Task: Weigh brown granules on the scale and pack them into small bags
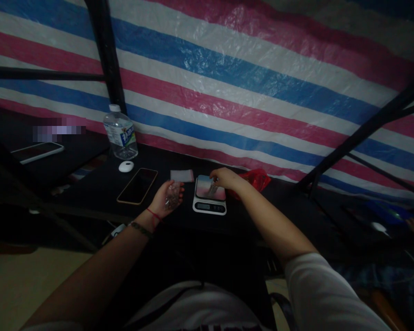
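A: What's hardest to make out?
B: The contents of the clear packet [172, 196] in the left hand [163, 201]. They look brownish, but the dim light swallows the detail.
A: And on the digital scale [209, 207]?
B: Something small and greyish, the greyish piece [212, 188], is at the fingertips of the right hand [224, 178], above the weighing plate. I can't tell whether it touches the plate. The display is too dark to read.
A: Anything covered?
B: Part of the red plastic bag [258, 178], behind the right forearm [262, 211]. At the far left, a second phone [41, 151] is cut short by a dark post, with a pixelated patch just above it.
A: How are the hands posed?
B: The left is palm up, fingers loosely curled around the packet, just left of the scale. The right reaches in from the right with its back uppermost, wrist bent, thumb and fingers pinched together on the greyish piece.
A: What's near the left one?
B: A flat plastic bag [181, 175] beyond it on the table [158, 158], and a dark-screened phone [138, 186] beside it.
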`<move>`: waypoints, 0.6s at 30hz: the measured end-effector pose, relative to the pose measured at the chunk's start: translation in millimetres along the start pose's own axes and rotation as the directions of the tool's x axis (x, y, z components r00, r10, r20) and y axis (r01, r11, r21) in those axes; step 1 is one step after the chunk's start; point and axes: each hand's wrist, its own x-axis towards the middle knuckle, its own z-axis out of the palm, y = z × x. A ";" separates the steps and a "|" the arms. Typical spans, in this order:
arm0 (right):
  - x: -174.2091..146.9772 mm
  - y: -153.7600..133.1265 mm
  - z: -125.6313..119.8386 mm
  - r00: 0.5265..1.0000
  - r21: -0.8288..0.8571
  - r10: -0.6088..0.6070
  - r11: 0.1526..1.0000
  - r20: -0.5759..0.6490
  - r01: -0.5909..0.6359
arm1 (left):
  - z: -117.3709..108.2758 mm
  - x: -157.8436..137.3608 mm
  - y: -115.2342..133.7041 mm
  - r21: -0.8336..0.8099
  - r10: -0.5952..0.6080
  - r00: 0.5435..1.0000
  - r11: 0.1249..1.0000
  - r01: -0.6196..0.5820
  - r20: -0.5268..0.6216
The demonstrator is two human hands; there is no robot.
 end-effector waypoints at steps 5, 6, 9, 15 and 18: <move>3.1 3.8 -0.6 1.000 0.003 -0.011 1.000 -0.026 0.012 | -0.6 1.1 0.0 -0.008 -0.003 1.000 1.000 0.003 0.009; 4.3 4.8 -0.8 0.999 0.004 -0.013 1.000 -0.029 0.013 | -0.8 1.3 0.0 -0.009 -0.003 1.000 1.000 0.003 0.011; 8.6 7.8 -0.5 0.999 0.035 0.003 0.999 -0.044 -0.001 | -1.0 1.6 0.0 -0.007 0.001 1.000 1.000 -0.001 0.007; 13.1 10.4 7.1 0.994 0.138 0.040 0.990 -0.098 -0.026 | 0.1 0.9 0.6 0.001 -0.001 1.000 1.000 0.001 -0.005; 10.9 11.3 9.0 0.994 0.183 0.032 0.983 -0.101 -0.013 | 0.3 0.7 1.0 0.007 0.001 1.000 1.000 -0.001 -0.013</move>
